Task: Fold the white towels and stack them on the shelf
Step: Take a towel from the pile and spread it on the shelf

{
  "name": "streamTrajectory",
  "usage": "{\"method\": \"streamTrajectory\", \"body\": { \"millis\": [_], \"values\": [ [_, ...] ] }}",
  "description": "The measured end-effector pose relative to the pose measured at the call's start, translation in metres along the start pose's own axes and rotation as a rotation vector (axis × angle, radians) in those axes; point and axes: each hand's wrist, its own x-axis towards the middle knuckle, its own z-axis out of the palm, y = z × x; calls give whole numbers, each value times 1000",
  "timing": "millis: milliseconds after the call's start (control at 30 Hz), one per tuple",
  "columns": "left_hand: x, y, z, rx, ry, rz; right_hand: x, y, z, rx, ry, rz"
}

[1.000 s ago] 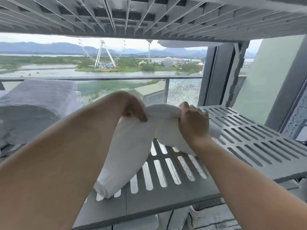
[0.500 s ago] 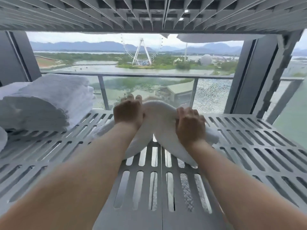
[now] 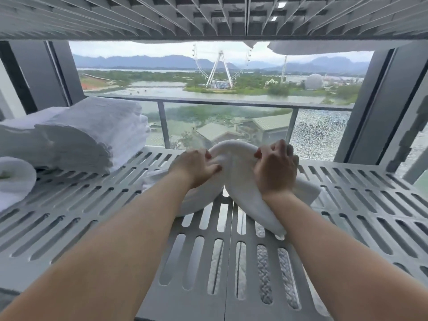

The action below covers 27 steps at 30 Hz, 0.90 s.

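Observation:
A rolled white towel (image 3: 234, 167) is bent into an arch on the grey slotted shelf (image 3: 361, 205), its two ends resting on the slats. My left hand (image 3: 196, 169) grips its left half and my right hand (image 3: 275, 170) grips its right half, both near the top of the bend. A stack of folded white towels (image 3: 92, 135) sits at the shelf's back left. A smaller rolled towel (image 3: 14, 179) lies at the far left edge.
Another slotted shelf (image 3: 208, 17) hangs close overhead, with white cloth (image 3: 324, 48) drooping from its far right side. Dark frame posts (image 3: 361, 105) flank the shelf. A glass balcony railing (image 3: 231, 103) stands behind.
Both hands have carried the towel farther back and down onto the shelf. My view has swung left, bringing the folded stack more fully into sight.

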Motion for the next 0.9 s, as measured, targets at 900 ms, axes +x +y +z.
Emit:
{"method": "streamTrajectory", "body": {
  "millis": [900],
  "values": [
    [60, -47, 3, 49, 353, 403, -10, -25, 24, -110, -479, 136]
  ]
}}
